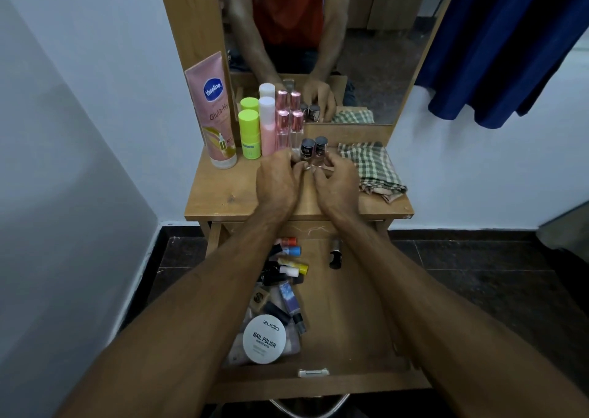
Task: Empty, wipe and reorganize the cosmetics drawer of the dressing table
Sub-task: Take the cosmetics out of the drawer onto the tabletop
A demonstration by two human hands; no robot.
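Two small nail polish bottles with grey caps stand side by side on the dressing table top (223, 194). My left hand (278, 178) pinches the base of the left bottle (307, 147). The right bottle (320, 150) is pinched by my right hand (338, 178). Below, the open drawer (350, 306) holds several nail polish bottles (288, 260), a round white Zudio nail polish remover tub (264, 338) and a dark bottle (335, 253) lying apart.
A pink Vaseline tube (216, 111), a green-capped bottle (250, 134), a pink bottle (267, 124) and two rose-capped spray bottles (290, 127) stand along the mirror (366, 51). A checked cloth (371, 169) lies on the top's right side. Blue fabric (510, 44) hangs at right.
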